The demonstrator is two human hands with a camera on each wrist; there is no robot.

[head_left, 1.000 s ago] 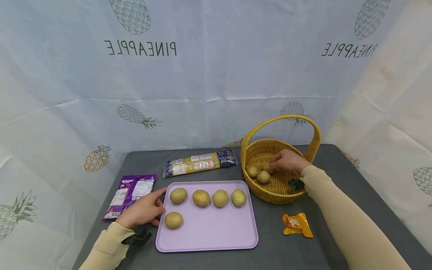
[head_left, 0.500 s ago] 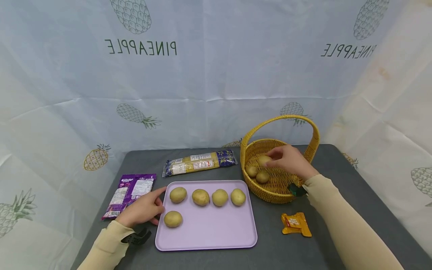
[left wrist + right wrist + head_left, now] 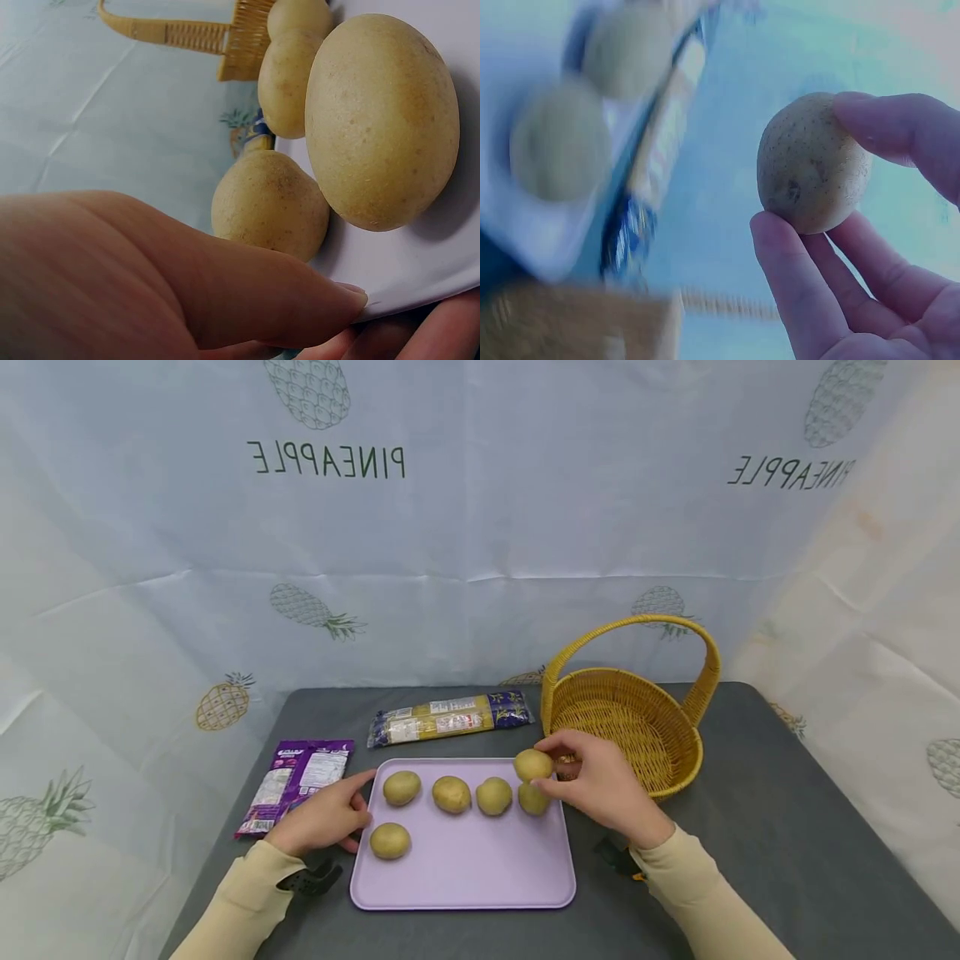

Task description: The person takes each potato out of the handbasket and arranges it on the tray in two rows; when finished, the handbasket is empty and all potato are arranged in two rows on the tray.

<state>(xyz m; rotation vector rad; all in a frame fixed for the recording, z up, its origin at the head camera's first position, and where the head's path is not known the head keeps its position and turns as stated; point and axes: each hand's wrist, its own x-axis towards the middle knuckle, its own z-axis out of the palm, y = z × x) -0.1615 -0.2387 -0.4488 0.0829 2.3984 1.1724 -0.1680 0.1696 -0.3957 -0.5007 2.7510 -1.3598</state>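
Right hand (image 3: 609,783) at the far right corner of the tray (image 3: 480,872), fingers drawn in around one potato (image 3: 810,169), pinching it by thumb and fingertips. Directly in line below, the end potato (image 3: 533,802) of the back row! Lower straight from here and I could knock that one rolling; round skins, smooth tray, nothing to stop them but a low rim. Only tips on a curved side, too, so a loose pinch might let mine twist out and drop.

Over on the left, my left hand (image 3: 326,816) nips the tray's rim between thumb and fingers; a tug there could set the whole lot rolling.

Now, what can't I see? Whether the two potatoes touch, or how high mine is. My hand hides the near left of the basket (image 3: 618,706), so its contents there are anyone's guess. An orange scrap (image 3: 639,877) peeks past my wrist, mostly covered.
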